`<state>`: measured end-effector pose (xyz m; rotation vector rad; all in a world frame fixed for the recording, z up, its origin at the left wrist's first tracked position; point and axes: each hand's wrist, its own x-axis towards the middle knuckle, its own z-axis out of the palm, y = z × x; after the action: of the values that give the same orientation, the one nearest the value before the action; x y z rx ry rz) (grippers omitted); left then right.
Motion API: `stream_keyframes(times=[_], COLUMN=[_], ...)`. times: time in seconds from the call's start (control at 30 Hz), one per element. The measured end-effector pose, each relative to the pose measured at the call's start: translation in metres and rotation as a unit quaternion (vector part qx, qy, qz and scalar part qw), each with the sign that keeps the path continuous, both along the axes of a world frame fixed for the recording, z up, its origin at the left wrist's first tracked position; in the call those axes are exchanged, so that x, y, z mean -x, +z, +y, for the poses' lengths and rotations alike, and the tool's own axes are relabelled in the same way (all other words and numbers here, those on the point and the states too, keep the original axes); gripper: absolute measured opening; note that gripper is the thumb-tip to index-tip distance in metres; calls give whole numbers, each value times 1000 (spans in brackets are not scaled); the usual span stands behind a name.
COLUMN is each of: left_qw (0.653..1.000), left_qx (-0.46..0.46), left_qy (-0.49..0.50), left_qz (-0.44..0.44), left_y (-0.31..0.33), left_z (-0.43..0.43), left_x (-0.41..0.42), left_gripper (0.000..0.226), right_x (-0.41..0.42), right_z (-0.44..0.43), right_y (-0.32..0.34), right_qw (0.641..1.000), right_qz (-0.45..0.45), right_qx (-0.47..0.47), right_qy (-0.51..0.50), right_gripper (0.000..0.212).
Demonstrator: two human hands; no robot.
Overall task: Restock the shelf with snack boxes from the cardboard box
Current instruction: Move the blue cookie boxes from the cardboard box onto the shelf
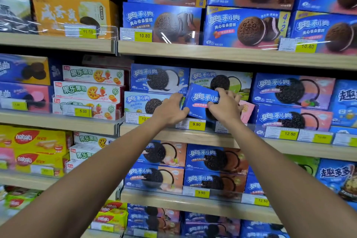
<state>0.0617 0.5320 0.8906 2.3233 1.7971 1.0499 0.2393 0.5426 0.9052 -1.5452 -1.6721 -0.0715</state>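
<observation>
Snack box (201, 100) tilted at shelf edge (173, 135) | left grip (170, 111), right grip (225, 105) clasp it

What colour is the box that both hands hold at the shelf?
The box is mostly blue with white lettering; the head view shows it.

Light was bright and even across the aisle, coming from overhead. White streaks of glare lay on the clear price rail (166, 38) and on the plastic-wrapped packs (15, 19) at upper left. Deep shadow sat under each of the shelf boards (212, 54). Wide-angle bowing bent those boards, worst toward the right edge. Centre print read sharp. The yellow wafer boxes (32, 147) at left and the lowest row were smeared and soft.
</observation>
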Motion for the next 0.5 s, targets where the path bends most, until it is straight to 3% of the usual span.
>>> stream_keyframes(times=[0.23, 0.5], left_qw=[989, 991], left_qx=[-32, -37], left_qy=[57, 19], left_qz=[132, 129], left_y=[2, -2], left_z=[4, 10], left_x=[13, 4], left_gripper=[70, 70], right_x=[-8, -14], right_z=[-2, 6], right_y=[-6, -18], right_qw=[1000, 998], right_qz=[-3, -61], right_qx=[5, 25], right_qy=[-13, -23], right_gripper=[43, 53])
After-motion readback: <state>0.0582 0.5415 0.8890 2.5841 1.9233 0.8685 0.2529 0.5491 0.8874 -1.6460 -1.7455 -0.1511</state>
